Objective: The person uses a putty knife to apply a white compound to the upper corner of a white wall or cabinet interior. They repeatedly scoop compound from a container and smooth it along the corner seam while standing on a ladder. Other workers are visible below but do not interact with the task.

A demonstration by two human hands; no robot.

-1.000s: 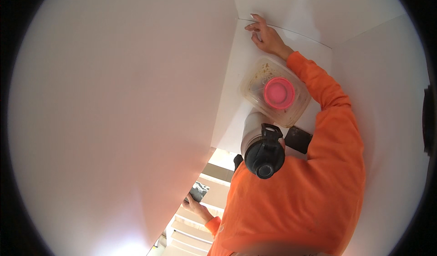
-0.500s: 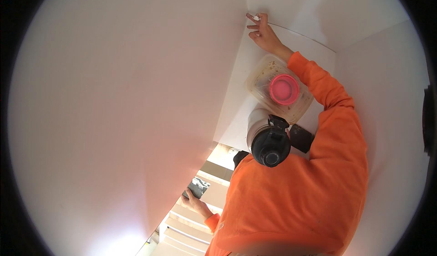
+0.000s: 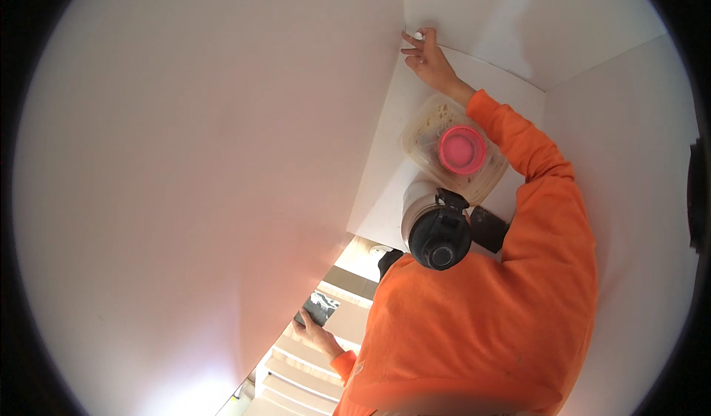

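Note:
My right hand (image 3: 429, 61) reaches into the far corner, where the white panels meet. A small white piece (image 3: 419, 36) shows between its thumb and a finger, too small to make out; the other fingers are bent loosely. My left hand (image 3: 317, 336) is low on the left, at the edge of the large white panel (image 3: 207, 164). Its fingertips meet that edge and are partly hidden, so I cannot tell whether they grip it. Just beyond this hand lies a flat grey piece with a white pattern (image 3: 321, 306).
Below my right forearm, a clear plastic tub (image 3: 427, 131) with brown bits stands on the white surface (image 3: 381, 194), a pink round container (image 3: 463, 149) in it. Nearer are a bottle with a black lid (image 3: 440, 237) and a dark flat block (image 3: 489, 229). Pale slats (image 3: 296, 371) show at lower left.
The view has shifted slightly, so the corner and tub sit a little lower. Both hands keep nearly the same places, my right hand still with the small white piece.

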